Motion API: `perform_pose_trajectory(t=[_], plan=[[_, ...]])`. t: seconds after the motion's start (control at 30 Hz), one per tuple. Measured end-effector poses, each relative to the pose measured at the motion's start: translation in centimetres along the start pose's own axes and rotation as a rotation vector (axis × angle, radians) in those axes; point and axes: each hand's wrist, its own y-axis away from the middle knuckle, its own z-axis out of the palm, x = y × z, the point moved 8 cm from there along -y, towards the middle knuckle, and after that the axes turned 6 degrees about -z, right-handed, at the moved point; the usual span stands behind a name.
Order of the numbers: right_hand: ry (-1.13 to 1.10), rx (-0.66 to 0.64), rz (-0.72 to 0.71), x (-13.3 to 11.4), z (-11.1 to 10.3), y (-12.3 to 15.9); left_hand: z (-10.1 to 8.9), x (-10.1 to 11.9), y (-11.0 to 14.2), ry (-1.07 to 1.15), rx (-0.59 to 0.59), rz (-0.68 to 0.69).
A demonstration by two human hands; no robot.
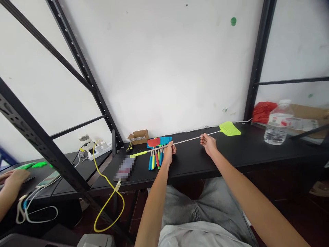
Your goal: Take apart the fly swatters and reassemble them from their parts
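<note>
A fly swatter point(229, 129) with a yellow-green head and a long, drawn-out metal rod spans the space above the black shelf. Its yellow handle points left and its head is at the right, close to the wall. My left hand point(169, 152) is closed around the rod toward the handle end. Nearer the head, my right hand point(208, 144) pinches the same rod between thumb and fingers. Just left of my left hand lies a group of several swatters with red and blue heads point(154, 142). Their blue, yellow, red and green handles point toward me.
A small open cardboard box point(138, 137) stands by the wall. A phone point(125, 168) with a yellow cable point(105, 176) lies left. A power strip point(101, 151) sits beyond the black post. At right are a water bottle point(279, 123) and red bag point(263, 111). Another person's hand point(15, 178) is far left.
</note>
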Motion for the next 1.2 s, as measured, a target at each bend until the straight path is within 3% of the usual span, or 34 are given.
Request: perform_pose_trajectory(t=[0.2, 0.33, 0.5, 0.77, 1.03, 1.2], plan=[[0.158, -0.291, 0.053, 0.4, 2.8, 1.6, 0.2, 0.2, 0.0, -0.050, -0.019, -0.001], [0.209, -0.364, 0.059, 0.5, 3.3, 1.9, 0.7, 0.2, 0.1, -0.132, -0.053, 0.007], [0.199, -0.294, 0.064, 0.8, 2.7, 1.4, 1.0, -0.1, 0.0, -0.223, -0.104, 0.008], [0.122, -0.194, 0.061, 1.1, 2.0, 0.7, 1.0, -0.7, -0.5, -0.144, -0.126, -0.030], [0.115, -0.164, 0.031, 1.0, 1.6, 0.5, 0.6, -0.9, -0.6, -0.031, -0.075, -0.079], [0.165, -0.246, 0.031, 1.0, 2.2, 1.0, -0.4, -0.2, -0.1, 0.085, 0.050, -0.063]])
